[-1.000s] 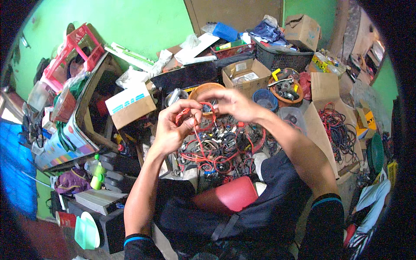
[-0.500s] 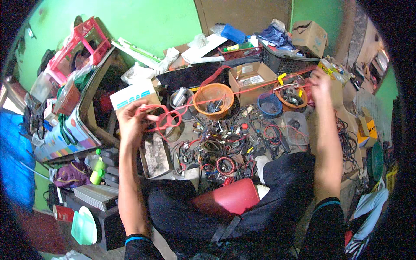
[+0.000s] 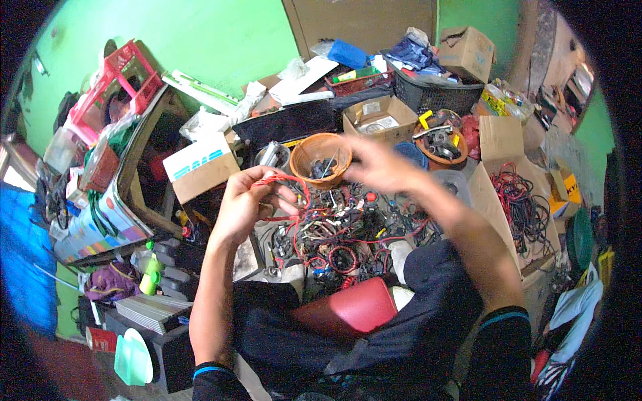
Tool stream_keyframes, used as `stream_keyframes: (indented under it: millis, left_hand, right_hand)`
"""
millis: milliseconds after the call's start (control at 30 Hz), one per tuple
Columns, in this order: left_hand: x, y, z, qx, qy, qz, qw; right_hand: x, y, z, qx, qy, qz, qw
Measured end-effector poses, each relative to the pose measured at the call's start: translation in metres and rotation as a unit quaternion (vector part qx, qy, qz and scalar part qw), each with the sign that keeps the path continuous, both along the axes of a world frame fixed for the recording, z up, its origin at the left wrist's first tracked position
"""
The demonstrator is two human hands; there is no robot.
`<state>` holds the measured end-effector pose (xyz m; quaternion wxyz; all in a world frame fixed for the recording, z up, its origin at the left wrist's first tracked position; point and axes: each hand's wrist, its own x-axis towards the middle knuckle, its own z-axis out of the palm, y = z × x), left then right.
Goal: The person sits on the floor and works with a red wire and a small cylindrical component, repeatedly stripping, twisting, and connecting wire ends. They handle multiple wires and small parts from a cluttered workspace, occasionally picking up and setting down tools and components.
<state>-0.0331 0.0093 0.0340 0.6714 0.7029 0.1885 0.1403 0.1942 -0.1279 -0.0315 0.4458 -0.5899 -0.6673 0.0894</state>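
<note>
My left hand is closed around a looped red cable, left of the orange bowl. Strands of the cable hang from the fingers over a heap of loose wires and small parts. My right hand is in front of the orange bowl's right side. Motion smears its fingers, so what they hold, if anything, does not show. Inside the bowl lie a few dark pieces and a thin pale stick.
An opened carton of black and red cables stands at right. Behind the heap are a blue bowl, a second orange bowl of metal parts and a cardboard box. A red seat-like pad lies between my legs.
My right hand has swept left and inward from the far right to beside the orange bowl. The red cable, stretched between both hands before, now hangs slack from my left hand, which moved right.
</note>
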Motion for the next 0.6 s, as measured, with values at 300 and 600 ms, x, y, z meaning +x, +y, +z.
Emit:
stream_keyframes:
  millis: [300,600]
  left_hand:
    - [-0.018,0.038,-0.016,0.079,-0.028,0.191,0.978]
    - [-0.092,0.084,-0.016,0.056,-0.088,0.24,0.965]
  right_hand:
    - [0.05,0.007,-0.016,-0.054,0.281,-0.13,0.949]
    - [0.246,-0.304,-0.158,-0.15,-0.09,-0.775,0.608]
